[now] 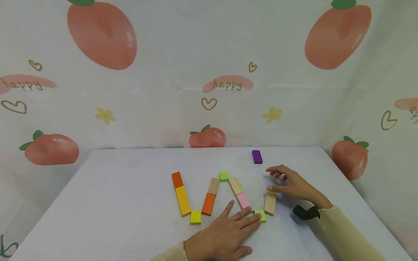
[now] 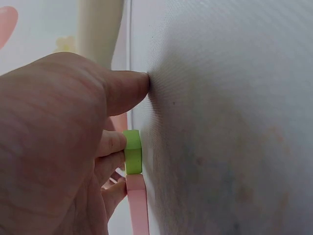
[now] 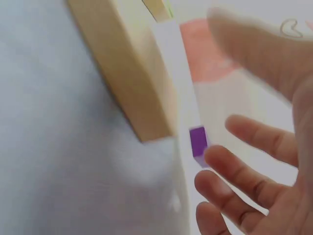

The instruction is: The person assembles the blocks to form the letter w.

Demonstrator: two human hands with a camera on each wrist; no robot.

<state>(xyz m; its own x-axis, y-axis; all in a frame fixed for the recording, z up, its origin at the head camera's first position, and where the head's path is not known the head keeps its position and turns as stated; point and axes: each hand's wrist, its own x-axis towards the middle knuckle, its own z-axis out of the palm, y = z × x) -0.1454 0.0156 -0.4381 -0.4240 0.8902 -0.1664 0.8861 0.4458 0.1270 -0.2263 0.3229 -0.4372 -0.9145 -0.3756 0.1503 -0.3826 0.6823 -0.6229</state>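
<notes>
With fingers spread and straight, my left hand (image 1: 225, 232) lies low over the table. Its fingertips touch the lower right green block (image 2: 133, 152) and reach the end of the adjoining pink block (image 1: 243, 200). My right hand (image 1: 290, 183) hovers with loose, parted fingers, holding nothing. The thumb is just above the far end of a plain wooden block (image 1: 270, 204), which lies slanted beside the green one. Past the right fingertips, a purple block (image 1: 257, 157) lies alone near the table's back edge; in the right wrist view it shows behind the fingers.
More blocks continue the zigzag leftward: a ridged wooden block (image 1: 236, 186), an upper green block (image 1: 223, 176), a plain wooden piece (image 1: 213, 186), an orange block (image 1: 208, 204), a small yellow block (image 1: 195, 217), a long yellow block (image 1: 183, 201) and a red-orange block (image 1: 177, 179). A printed curtain (image 1: 156, 72) hangs behind the table (image 1: 114, 203).
</notes>
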